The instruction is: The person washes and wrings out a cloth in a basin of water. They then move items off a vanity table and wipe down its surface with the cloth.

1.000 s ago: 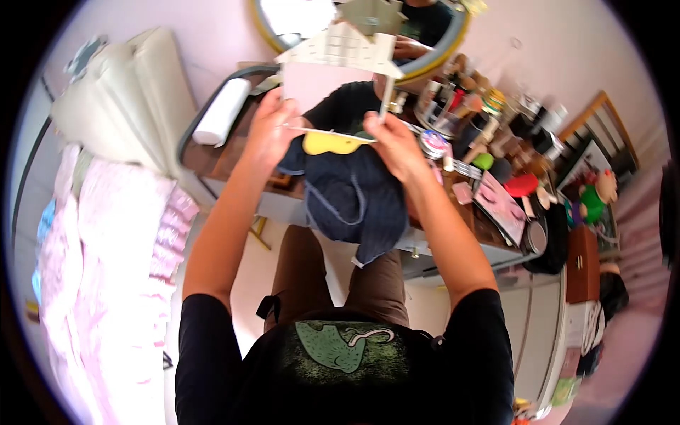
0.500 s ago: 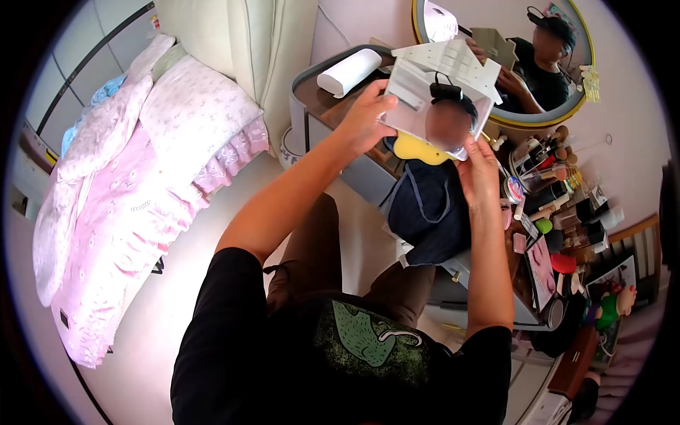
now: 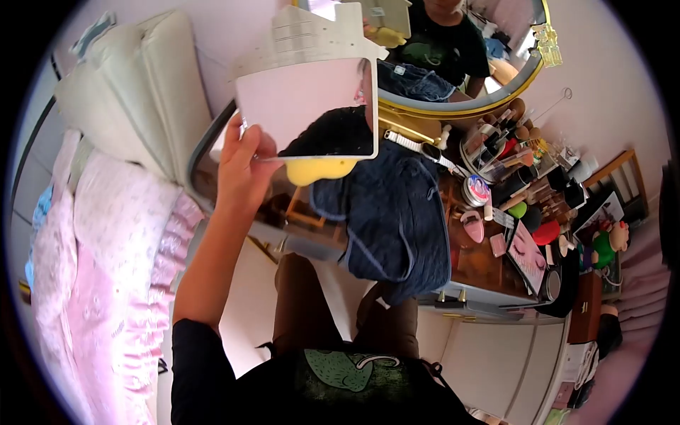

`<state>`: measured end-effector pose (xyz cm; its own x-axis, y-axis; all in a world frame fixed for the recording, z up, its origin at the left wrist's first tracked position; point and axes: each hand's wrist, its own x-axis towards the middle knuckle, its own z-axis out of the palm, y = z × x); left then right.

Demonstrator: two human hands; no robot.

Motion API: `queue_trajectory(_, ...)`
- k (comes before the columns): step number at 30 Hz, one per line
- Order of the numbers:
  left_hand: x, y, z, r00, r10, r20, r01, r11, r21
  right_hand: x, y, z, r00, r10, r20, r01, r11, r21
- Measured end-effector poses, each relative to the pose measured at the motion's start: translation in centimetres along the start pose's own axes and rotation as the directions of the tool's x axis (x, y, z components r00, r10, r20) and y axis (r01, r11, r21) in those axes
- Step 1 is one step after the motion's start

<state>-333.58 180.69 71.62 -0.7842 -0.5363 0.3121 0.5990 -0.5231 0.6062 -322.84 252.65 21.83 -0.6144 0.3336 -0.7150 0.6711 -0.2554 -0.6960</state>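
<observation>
White house-shaped mirror (image 3: 304, 106) with a yellow base (image 3: 320, 171) is up over the dressing table (image 3: 483, 271), in front of the round mirror (image 3: 464, 108). Left hand (image 3: 248, 161) clamped on its lower left edge, thumb on the front. Right hand out of frame, can't tell its grip. Dark blue cloth (image 3: 400, 219) lies on the table, partly over the front edge.

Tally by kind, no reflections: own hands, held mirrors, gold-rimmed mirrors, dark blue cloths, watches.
Bare left hand: 1
White house-shaped mirror with yellow base, held: 1
Large curved gold-rimmed mirror: 1
Crumpled dark blue cloth: 1
White-strapped watch: 1
Total: 5
</observation>
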Motion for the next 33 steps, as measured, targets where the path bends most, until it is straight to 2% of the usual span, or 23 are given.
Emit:
queue_trajectory(1, 0.5, -0.2, 0.7, 0.999, -0.005, -0.042, 0.005, 1.000, -0.002, -3.4, 0.7, 1.0, 0.994, 0.065, -0.088, -0.081, 0.978, -0.191)
queue_trajectory(2, 1.1, -0.6, 1.2, 0.996, -0.004, -0.091, 0.004, 1.000, -0.002, -4.7, 1.1, 2.2, 0.987, 0.115, -0.116, -0.140, 0.961, -0.237)
queue_trajectory(3, 1.7, -0.7, 0.0, 0.999, -0.048, 0.025, 0.048, 0.999, 0.025, -5.3, 1.0, 3.9, 0.983, 0.142, -0.117, -0.169, 0.949, -0.267)
queue_trajectory(4, 2.1, -1.0, 0.3, 0.998, -0.053, -0.018, 0.053, 0.999, -0.002, -5.3, 0.8, 5.7, 0.984, 0.148, -0.094, -0.170, 0.942, -0.290)
queue_trajectory(6, 3.1, -1.0, 0.5, 0.995, -0.094, 0.036, 0.092, 0.995, 0.047, -5.4, -1.0, 10.7, 0.992, 0.129, -0.007, -0.125, 0.940, -0.318)
queue_trajectory(8, 3.9, -1.2, 0.6, 0.993, -0.110, 0.033, 0.107, 0.992, 0.069, -4.3, -3.9, 17.2, 0.991, 0.089, 0.104, -0.051, 0.946, -0.321)
queue_trajectory(10, 4.3, -1.6, 0.9, 0.996, -0.058, -0.067, 0.065, 0.991, 0.117, -3.3, -6.8, 23.4, 0.976, 0.046, 0.212, 0.021, 0.953, -0.304)
queue_trajectory(12, 4.1, -1.7, 1.2, 0.997, -0.048, -0.064, 0.057, 0.988, 0.146, -2.4, -9.5, 29.0, 0.951, 0.004, 0.308, 0.083, 0.959, -0.271)
queue_trajectory(14, 3.3, -1.5, 0.6, 0.996, -0.057, -0.062, 0.064, 0.991, 0.116, -1.8, -10.9, 33.5, 0.925, -0.017, 0.381, 0.117, 0.964, -0.240)
queue_trajectory(16, 2.0, -0.9, 1.1, 0.990, -0.041, -0.135, 0.063, 0.985, 0.161, -1.9, -11.3, 35.8, 0.901, -0.023, 0.433, 0.135, 0.964, -0.230)
queue_trajectory(17, 1.5, -0.6, 0.9, 0.993, -0.028, -0.113, 0.045, 0.987, 0.152, -2.2, -11.0, 36.6, 0.888, -0.020, 0.459, 0.141, 0.963, -0.231)
queue_trajectory(18, 0.7, -0.4, 0.6, 0.996, -0.013, -0.086, 0.026, 0.989, 0.147, -2.5, -10.5, 36.4, 0.882, -0.021, 0.471, 0.149, 0.960, -0.237)
queue_trajectory(20, -1.1, 0.6, -0.2, 0.999, -0.032, -0.038, 0.033, 0.999, 0.020, -2.7, -8.5, 34.9, 0.879, -0.016, 0.476, 0.149, 0.959, -0.242)
queue_trajectory(22, -2.8, 1.6, -1.9, 0.999, 0.004, 0.041, -0.004, 1.000, -0.001, -3.2, -6.7, 32.6, 0.890, -0.013, 0.455, 0.152, 0.951, -0.270)
queue_trajectory(26, -7.1, 7.0, -2.4, 0.989, -0.007, -0.150, 0.003, 1.000, -0.028, -6.5, -5.0, 24.3, 0.950, -0.033, 0.310, 0.150, 0.920, -0.362)
queue_trajectory(30, -9.3, 12.9, -6.4, 0.966, 0.133, -0.220, -0.141, 0.990, -0.017, -10.0, -5.7, 19.8, 0.975, -0.123, 0.185, 0.190, 0.894, -0.407)
queue_trajectory(33, -10.1, 17.6, -11.3, 0.879, 0.281, -0.386, -0.274, 0.959, 0.073, -13.4, -8.1, 20.4, 0.964, -0.212, 0.161, 0.260, 0.877, -0.404)
